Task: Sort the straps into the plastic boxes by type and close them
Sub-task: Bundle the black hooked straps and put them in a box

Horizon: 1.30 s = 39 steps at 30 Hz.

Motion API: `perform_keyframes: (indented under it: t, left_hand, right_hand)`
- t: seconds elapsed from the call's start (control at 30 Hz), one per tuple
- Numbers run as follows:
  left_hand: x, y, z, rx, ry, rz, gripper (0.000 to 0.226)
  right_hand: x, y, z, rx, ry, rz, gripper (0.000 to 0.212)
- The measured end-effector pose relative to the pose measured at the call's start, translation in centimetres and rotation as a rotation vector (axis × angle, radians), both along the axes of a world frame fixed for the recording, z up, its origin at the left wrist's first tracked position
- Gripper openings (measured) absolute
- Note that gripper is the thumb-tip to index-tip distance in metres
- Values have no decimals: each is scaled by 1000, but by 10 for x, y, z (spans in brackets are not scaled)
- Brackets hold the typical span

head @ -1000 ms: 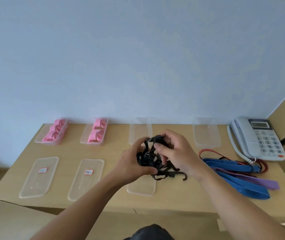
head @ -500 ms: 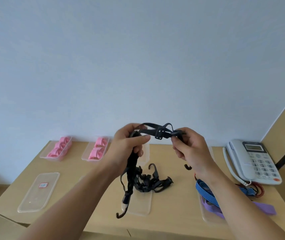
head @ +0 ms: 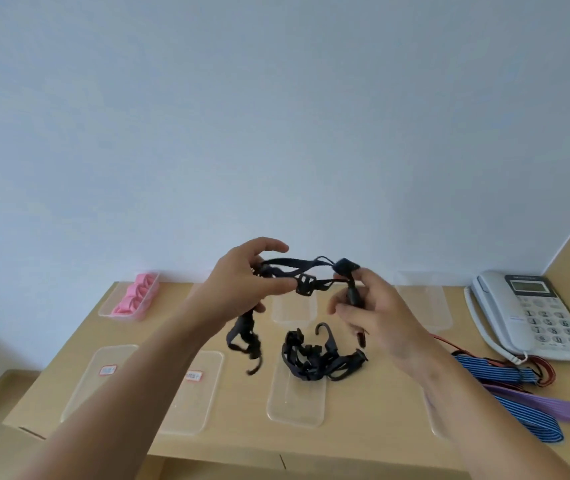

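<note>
A second ago both hands were bunched round the whole black tangle [head: 314, 358] just above the middle clear lid [head: 294, 403]. Now the left hand [head: 242, 285] and right hand [head: 377, 317] have lifted and spread apart, one black strap [head: 306, 284] stretched between them. The rest of the tangle has dropped onto that lid's far end.

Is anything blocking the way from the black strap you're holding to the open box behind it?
Nothing visible does. The black strap stretches between the left hand and right hand, held above the table; the clear box beyond it is lidless and looks empty.
</note>
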<state>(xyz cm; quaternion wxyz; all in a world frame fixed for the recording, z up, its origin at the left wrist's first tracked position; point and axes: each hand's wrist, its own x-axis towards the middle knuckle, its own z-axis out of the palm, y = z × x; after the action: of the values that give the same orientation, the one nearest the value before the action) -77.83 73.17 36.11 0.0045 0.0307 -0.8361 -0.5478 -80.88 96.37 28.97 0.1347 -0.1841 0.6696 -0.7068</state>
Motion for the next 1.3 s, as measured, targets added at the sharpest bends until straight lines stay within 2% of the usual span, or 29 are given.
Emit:
perform_keyframes:
  t: [0.1, 0.27, 0.33, 0.43, 0.57, 0.67, 0.73, 0.8, 0.9, 0.97, 1.03, 1.1, 1.17, 1.23, 1.3]
  left_hand:
    - [6, -11, 1, 1, -29, -119, 66]
    - [21, -41, 16, 247, 0, -410, 74]
    - [28, -52, 20, 318, 24, -398, 82]
    - [36, -64, 22, 273, 159, -203, 95]
    - [44, -80, 21, 293, 255, -62, 68]
    - [49, -93, 24, 350, 265, -11, 45]
    - [49, -99, 29, 397, 241, 32, 34]
    - [47, -100, 36, 433, 230, 80, 33]
    - [40, -99, 51, 466, 234, 144, 54]
    - [35, -99, 60, 433, 238, 114, 59]
    - [28, -97, 69, 399, 264, 44, 39]
    - [23, -94, 76, 417, 286, -1, 19]
    - [19, -90, 83, 465, 281, -26, 19]
    - [11, -87, 89, 470, 260, -44, 25]
    - [3, -83, 93, 463, 241, -87, 25]
  right_hand:
    - [-4, -22, 29, -74, 29, 42, 19]
    - [-4, -62, 78, -32, 134, 123, 21]
    - [-2, -76, 91, -58, 113, 136, 26]
    - [0, -97, 101, -73, 59, 108, 45]
    - [2, -118, 112, -241, -33, 222, 36]
    - [2, -132, 124, -409, -109, 369, 58]
    - [-1, -140, 131, -454, -67, 425, 65]
    - [-1, -150, 140, -401, 37, 361, 52]
    - [-5, -163, 151, -323, 115, 165, 27]
    - [-8, -169, 161, -270, 165, 25, 29]
    - [-13, -172, 172, -210, 221, -100, 40]
    - [-17, -171, 184, -172, 287, -173, 42]
    - [-21, -165, 192, -158, 349, -190, 31]
    - [-22, -157, 197, -215, 380, -136, 11]
    - [-24, -149, 200, -266, 417, -125, 22]
